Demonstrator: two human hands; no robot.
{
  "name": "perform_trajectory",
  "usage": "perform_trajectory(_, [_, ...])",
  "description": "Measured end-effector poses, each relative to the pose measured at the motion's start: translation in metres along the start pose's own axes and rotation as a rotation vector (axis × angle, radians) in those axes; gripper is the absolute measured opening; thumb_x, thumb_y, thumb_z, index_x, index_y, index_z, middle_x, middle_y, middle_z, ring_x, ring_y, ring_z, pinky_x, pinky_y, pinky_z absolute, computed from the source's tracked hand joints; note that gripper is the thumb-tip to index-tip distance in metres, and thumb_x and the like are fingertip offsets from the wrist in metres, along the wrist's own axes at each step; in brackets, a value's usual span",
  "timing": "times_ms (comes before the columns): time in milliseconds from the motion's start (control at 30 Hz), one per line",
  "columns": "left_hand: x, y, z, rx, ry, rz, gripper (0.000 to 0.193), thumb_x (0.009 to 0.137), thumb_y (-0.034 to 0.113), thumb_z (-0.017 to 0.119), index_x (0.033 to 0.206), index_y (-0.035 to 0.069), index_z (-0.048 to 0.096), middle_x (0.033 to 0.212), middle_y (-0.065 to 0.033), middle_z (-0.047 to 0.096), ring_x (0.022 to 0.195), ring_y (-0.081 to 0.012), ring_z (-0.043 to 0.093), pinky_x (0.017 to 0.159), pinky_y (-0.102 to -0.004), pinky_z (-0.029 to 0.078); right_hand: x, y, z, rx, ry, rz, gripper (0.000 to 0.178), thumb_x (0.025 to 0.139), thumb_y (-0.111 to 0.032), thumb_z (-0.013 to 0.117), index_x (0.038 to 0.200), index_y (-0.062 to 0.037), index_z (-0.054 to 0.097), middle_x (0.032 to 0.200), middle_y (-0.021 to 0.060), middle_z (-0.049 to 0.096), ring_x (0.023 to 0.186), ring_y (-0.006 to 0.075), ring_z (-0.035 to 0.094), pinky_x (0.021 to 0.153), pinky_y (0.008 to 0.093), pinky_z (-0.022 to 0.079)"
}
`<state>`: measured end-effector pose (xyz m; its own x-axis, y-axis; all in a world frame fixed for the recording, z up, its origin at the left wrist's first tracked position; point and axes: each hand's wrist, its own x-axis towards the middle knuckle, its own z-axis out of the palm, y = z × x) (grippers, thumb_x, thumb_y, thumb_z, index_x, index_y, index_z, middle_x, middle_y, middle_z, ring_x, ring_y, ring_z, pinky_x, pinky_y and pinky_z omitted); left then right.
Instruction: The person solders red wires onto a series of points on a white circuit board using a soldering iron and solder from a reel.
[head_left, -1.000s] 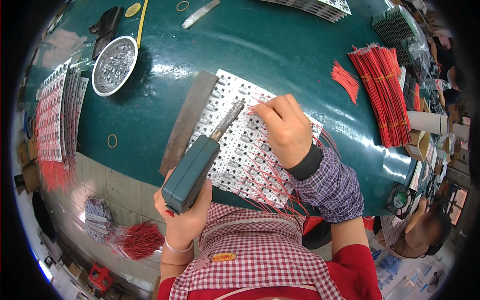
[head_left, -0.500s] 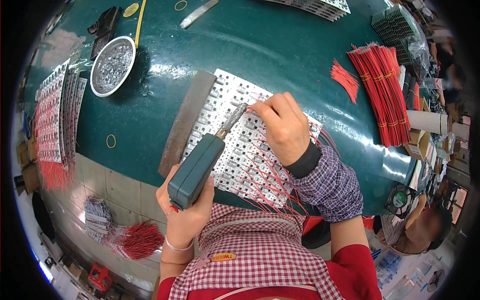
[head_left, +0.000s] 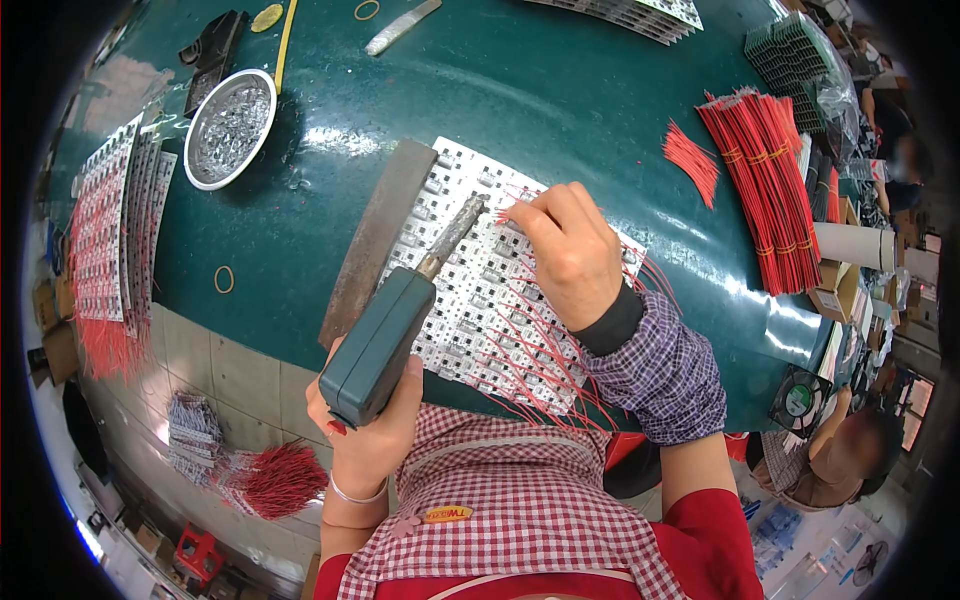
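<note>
My left hand [head_left: 372, 440] is wrapped round the handle of a dark green soldering gun [head_left: 378, 345]. Its metal tip points away from me, over a white circuit board panel [head_left: 455, 180] with rows of small parts. Just right of the tip, my right hand [head_left: 577, 258] is closed, thumb and forefinger pinching short red wires [head_left: 503, 216] above the panel. How many wires are in the pinch is hidden by the fingers. More red wires [head_left: 535, 345] stick out from the panel's near and right parts. A rusty flat metal bar [head_left: 380, 235] lies along the panel's left edge.
A white bowl [head_left: 189, 150] of shiny metal bits stands at the left. Stacked panels with red wires [head_left: 105, 240] hang at the table's left edge. Bundled red wires [head_left: 755, 190] and a small loose pile [head_left: 690, 163] lie right. Another person [head_left: 845, 455] sits at the lower right.
The soldering gun has drawn back a little to the left, its tip leaving the red wires at my right fingertips. My right hand has stayed nearly in place.
</note>
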<state>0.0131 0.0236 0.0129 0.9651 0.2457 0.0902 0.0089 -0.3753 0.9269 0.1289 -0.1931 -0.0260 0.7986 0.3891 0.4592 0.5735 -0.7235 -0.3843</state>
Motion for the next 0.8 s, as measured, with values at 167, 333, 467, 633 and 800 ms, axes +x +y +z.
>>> perform_trajectory(167, [-0.002, 0.001, -0.002, 0.017, 0.021, 0.001, 0.017, 0.076, -0.005, 0.077, 0.092, -0.005, 0.071, 0.086, -0.0105, 0.069, 0.067, -0.0158, 0.065, 0.062, -0.0283, 0.052, 0.000, -0.008, -0.006, -0.011, 0.065, -0.031, 0.030, 0.070, 0.011, 0.071, 0.097, -0.0027, 0.072, 0.079, 0.0085, 0.056, 0.074, 0.0263, 0.058, 0.061, 0.0385, 0.048])
perform_trajectory(333, [-0.003, -0.001, -0.003, 0.029, -0.004, 0.006, 0.018, 0.077, -0.005, 0.077, 0.094, -0.005, 0.071, 0.089, -0.0115, 0.069, 0.069, -0.0167, 0.067, 0.063, -0.0283, 0.053, -0.007, -0.012, 0.000, 0.011, 0.042, -0.036, 0.026, 0.073, 0.007, 0.077, 0.097, -0.0026, 0.072, 0.077, 0.0078, 0.053, 0.071, 0.0255, 0.056, 0.060, 0.0383, 0.046])
perform_trajectory(467, [-0.004, -0.002, -0.001, -0.038, -0.008, -0.041, 0.020, 0.076, -0.006, 0.078, 0.095, -0.005, 0.070, 0.092, -0.0129, 0.070, 0.071, -0.0180, 0.068, 0.065, -0.0286, 0.053, -0.008, -0.014, 0.001, 0.009, 0.024, -0.021, 0.025, 0.074, 0.006, 0.077, 0.097, -0.0024, 0.071, 0.076, 0.0077, 0.052, 0.070, 0.0254, 0.055, 0.060, 0.0384, 0.046])
perform_trajectory(633, [-0.004, -0.004, -0.001, -0.035, -0.008, -0.020, 0.018, 0.077, -0.006, 0.077, 0.093, -0.006, 0.069, 0.092, -0.0130, 0.071, 0.071, -0.0181, 0.068, 0.065, -0.0287, 0.053, -0.008, -0.014, 0.003, 0.040, 0.007, -0.017, 0.026, 0.073, 0.008, 0.076, 0.096, -0.0016, 0.071, 0.075, 0.0078, 0.051, 0.069, 0.0257, 0.054, 0.060, 0.0386, 0.046])
perform_trajectory(800, [0.000, 0.002, -0.002, -0.040, -0.058, -0.041, 0.015, 0.078, -0.006, 0.076, 0.091, -0.005, 0.068, 0.087, -0.0104, 0.068, 0.068, -0.0164, 0.065, 0.062, -0.0281, 0.051, -0.008, -0.013, 0.004, 0.033, 0.008, -0.014, 0.026, 0.072, 0.008, 0.076, 0.096, -0.0013, 0.071, 0.076, 0.0081, 0.051, 0.070, 0.0259, 0.055, 0.060, 0.0389, 0.046])
